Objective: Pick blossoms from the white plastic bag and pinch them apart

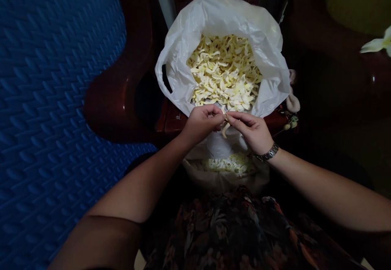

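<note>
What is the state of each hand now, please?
Left hand: closed, pinching the pale flower piece.
Right hand: closed, pinching the same piece from the other side.

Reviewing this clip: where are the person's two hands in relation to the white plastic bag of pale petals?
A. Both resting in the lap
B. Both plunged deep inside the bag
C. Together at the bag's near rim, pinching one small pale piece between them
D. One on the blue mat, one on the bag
C: the left hand and right hand meet at the near rim of the white plastic bag, fingertips on one small pale piece.
</note>
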`<state>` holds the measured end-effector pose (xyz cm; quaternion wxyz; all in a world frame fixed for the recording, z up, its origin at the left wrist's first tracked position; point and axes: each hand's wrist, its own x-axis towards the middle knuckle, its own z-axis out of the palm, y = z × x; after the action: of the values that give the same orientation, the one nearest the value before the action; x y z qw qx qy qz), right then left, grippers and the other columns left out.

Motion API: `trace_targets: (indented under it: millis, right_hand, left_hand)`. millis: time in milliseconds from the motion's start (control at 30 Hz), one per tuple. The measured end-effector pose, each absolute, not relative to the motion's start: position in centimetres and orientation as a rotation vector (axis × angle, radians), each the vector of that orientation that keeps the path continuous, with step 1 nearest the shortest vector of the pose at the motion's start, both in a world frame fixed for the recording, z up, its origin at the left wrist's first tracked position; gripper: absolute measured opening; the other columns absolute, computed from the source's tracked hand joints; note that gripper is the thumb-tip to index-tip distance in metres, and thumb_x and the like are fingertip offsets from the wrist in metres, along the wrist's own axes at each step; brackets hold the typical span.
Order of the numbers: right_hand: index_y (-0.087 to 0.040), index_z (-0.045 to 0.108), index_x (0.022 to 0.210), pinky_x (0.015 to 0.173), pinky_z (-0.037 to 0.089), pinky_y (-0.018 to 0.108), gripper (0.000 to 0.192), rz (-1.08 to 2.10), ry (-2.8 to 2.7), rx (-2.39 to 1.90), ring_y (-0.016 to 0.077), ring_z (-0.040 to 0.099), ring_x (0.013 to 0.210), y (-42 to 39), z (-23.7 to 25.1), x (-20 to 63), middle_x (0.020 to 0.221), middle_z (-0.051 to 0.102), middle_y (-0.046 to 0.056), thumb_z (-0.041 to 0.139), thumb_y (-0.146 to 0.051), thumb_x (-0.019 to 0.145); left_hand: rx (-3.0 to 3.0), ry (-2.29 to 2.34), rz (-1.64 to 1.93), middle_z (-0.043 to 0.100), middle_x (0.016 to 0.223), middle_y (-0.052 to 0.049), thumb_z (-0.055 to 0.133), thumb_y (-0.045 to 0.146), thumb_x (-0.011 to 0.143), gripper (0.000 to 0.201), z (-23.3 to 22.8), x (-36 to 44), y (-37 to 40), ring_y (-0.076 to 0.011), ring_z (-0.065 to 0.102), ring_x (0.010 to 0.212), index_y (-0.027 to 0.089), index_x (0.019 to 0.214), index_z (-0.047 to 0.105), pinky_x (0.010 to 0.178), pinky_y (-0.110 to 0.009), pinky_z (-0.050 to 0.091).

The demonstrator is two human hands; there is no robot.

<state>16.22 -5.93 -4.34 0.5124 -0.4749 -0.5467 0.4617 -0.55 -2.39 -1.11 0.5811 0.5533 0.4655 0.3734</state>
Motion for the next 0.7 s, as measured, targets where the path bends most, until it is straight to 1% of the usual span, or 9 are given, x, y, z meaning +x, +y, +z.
trace_targets:
  millis: [100,233,433,533,700]
  right_hand:
    - [-0.025,0.081,0.097,0.097,0.057,0.041,0.023,1.084,-1.327,-1.136,0.0225,0.074,0.101,-5.96,-4.16,16.14,0.105,0.081,0.003,0.076,-0.041,0.082]
    - [-0.026,0.082,0.095,0.091,0.058,0.039,0.018,1.000,-1.365,-1.131,0.0214,0.074,0.094,-5.98,-4.09,16.09,0.099,0.081,0.003,0.074,-0.038,0.084]
    - [-0.027,0.082,0.096,0.084,0.057,0.038,0.021,0.866,-1.469,-1.137,0.0211,0.071,0.087,-6.08,-4.06,16.10,0.092,0.080,0.004,0.071,-0.043,0.087]
    - [-0.028,0.082,0.097,0.083,0.057,0.038,0.022,0.845,-1.487,-1.124,0.0213,0.071,0.086,-6.14,-4.01,16.10,0.093,0.079,0.004,0.069,-0.044,0.088]
    - [-0.028,0.082,0.098,0.084,0.057,0.038,0.020,0.825,-1.508,-1.111,0.0208,0.071,0.086,-6.22,-3.98,16.13,0.094,0.079,0.004,0.068,-0.039,0.089]
  left_hand:
    - [1.273,1.076,0.859,0.058,0.050,0.003,0.068,0.017,0.076,0.011,-1.20,-0.67,-2.27,-0.0061,0.052,0.046,0.015,0.066,0.063,0.048,-0.018,0.042]
    - [1.256,1.058,0.852,0.059,0.051,0.003,0.068,0.016,0.076,0.011,-1.22,-0.74,-2.20,-0.0063,0.053,0.047,0.015,0.067,0.063,0.049,-0.018,0.044]
    - [1.254,1.025,0.843,0.059,0.053,0.002,0.067,0.016,0.075,0.011,-1.09,-0.84,-2.19,-0.0062,0.053,0.048,0.014,0.065,0.062,0.050,-0.018,0.045]
    - [1.256,0.998,0.844,0.060,0.055,0.002,0.067,0.017,0.074,0.010,-1.13,-0.95,-2.17,-0.0063,0.054,0.049,0.015,0.066,0.062,0.051,-0.019,0.045]
    - [1.249,0.968,0.838,0.060,0.055,0.002,0.068,0.019,0.073,0.009,-1.31,-1.14,-2.12,-0.0072,0.054,0.049,0.015,0.067,0.063,0.051,-0.020,0.046]
